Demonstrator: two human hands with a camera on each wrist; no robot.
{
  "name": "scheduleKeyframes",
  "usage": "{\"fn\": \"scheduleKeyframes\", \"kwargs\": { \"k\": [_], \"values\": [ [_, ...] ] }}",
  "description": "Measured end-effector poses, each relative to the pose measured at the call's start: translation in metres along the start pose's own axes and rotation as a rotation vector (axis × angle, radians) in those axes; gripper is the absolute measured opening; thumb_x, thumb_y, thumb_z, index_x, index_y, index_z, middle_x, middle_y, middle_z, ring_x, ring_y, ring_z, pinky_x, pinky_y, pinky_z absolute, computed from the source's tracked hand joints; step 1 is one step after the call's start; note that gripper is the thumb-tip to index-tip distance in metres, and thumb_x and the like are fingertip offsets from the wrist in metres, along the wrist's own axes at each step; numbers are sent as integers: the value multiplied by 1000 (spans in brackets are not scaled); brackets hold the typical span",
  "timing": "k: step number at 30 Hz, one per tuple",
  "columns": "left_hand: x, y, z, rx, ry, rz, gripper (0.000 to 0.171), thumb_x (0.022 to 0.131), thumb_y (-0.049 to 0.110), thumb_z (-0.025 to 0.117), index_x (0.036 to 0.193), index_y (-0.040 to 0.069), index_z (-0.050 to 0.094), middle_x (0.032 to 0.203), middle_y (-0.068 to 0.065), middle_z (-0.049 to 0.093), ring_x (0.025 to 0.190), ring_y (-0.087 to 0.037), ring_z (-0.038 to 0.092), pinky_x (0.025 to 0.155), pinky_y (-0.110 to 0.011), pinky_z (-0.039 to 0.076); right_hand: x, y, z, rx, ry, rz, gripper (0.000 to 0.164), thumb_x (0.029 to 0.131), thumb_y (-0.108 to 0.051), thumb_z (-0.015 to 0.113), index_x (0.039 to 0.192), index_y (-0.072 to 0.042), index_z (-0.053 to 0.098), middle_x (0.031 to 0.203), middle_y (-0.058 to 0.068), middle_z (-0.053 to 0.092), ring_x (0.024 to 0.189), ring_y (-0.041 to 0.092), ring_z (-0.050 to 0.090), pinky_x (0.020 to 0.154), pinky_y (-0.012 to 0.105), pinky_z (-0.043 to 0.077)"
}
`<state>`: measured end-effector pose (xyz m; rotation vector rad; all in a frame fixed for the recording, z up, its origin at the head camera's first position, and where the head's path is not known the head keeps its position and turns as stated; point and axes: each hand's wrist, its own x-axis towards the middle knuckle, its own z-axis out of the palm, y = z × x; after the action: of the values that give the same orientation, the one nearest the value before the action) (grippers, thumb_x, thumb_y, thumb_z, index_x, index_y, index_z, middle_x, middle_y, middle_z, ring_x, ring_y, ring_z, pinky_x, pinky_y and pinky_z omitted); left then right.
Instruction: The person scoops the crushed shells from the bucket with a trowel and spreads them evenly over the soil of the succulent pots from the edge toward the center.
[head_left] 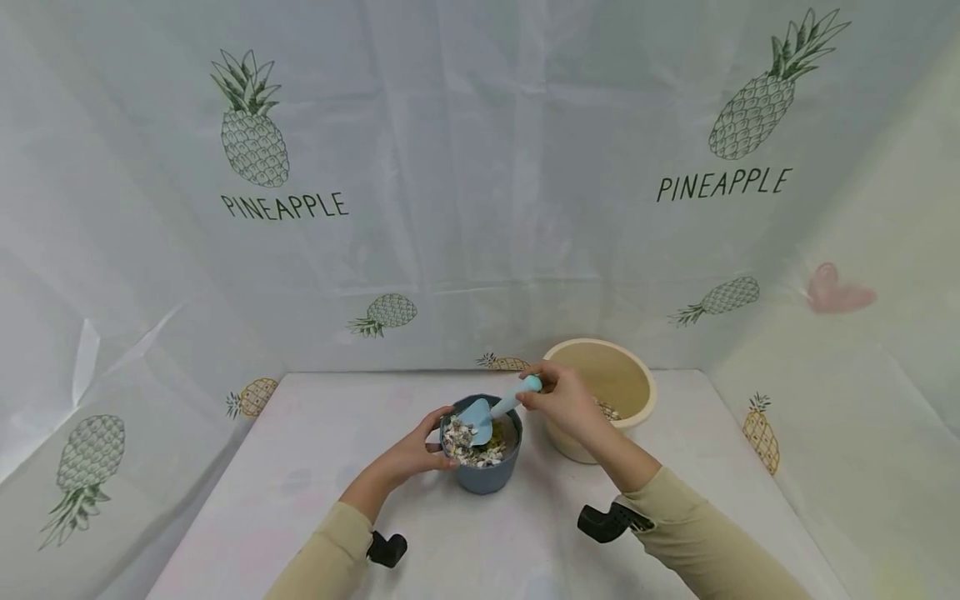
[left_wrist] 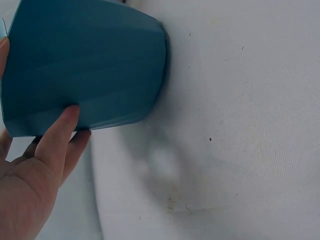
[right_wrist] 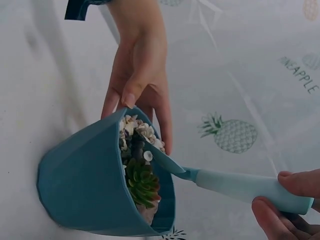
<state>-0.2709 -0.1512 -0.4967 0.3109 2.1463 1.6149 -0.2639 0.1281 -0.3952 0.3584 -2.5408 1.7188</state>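
Note:
A blue-grey flowerpot (head_left: 486, 479) stands on the table, filled near its rim with pale pebbles (head_left: 468, 454) around a small green succulent (right_wrist: 142, 182). My left hand (head_left: 408, 455) grips the pot's left side, thumb at the rim and fingers spread along the wall. In my right hand (head_left: 564, 403) is the handle end of a light blue toy-like hand shovel (right_wrist: 240, 189), pinched between thumb and fingers. Its blade (head_left: 477, 421) tilts down into the pot over the pebbles, beside the succulent. The left wrist view has the pot's outer wall (left_wrist: 90, 65) with fingertips against it.
Right behind the right hand stands a cream bucket (head_left: 647, 387), with some pebbles (head_left: 607, 410) at its bottom. A pale cloth covers the table (head_left: 330, 467). Pineapple-printed sheeting (head_left: 480, 208) hangs behind and at both sides.

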Motion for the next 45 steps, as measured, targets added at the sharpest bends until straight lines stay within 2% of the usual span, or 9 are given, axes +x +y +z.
{"fn": "scheduleKeyframes", "kwargs": {
  "k": [12,19,27,34,39,45],
  "values": [
    [-1,1,3,-26,0,-2,95,83,6,78,156,24,20,159,-25,2,135,-50,31,100,-56,41,5,1,-6,-35,1,-27,24,85,-2,75,108,-2,69,92,10,68,78,19,66,68,35,57],
    [-2,0,2,-30,0,1,95,83,7,78,156,24,19,160,-22,-3,136,-51,29,101,-60,37,2,-1,-5,-70,10,-73,23,84,-3,76,107,-3,69,94,9,68,78,19,64,67,32,56],
    [0,-3,1,-46,-17,11,95,84,6,77,156,23,18,159,-24,-1,136,-49,29,101,-55,40,-2,-1,-3,-128,22,-139,23,82,-3,78,104,-4,70,90,7,66,74,17,61,63,27,54],
    [-2,-2,2,-36,-13,8,95,84,8,78,156,24,18,160,-22,-6,136,-50,29,102,-59,37,-4,-5,-3,-191,13,-164,23,82,-6,79,104,-6,70,87,3,66,74,15,62,62,27,53],
    [-3,0,2,-24,1,10,95,83,8,78,156,23,19,160,-23,-2,136,-51,29,101,-60,37,-4,-13,-4,-231,-19,-178,24,83,-10,79,105,-7,70,88,1,66,77,14,63,65,27,54],
    [-5,0,3,-37,33,24,93,81,6,80,155,18,25,157,-27,8,133,-50,34,98,-54,43,-2,-21,-6,-264,-60,-207,23,83,-10,79,104,-8,71,88,0,64,79,15,62,66,29,54]
  ]
}}
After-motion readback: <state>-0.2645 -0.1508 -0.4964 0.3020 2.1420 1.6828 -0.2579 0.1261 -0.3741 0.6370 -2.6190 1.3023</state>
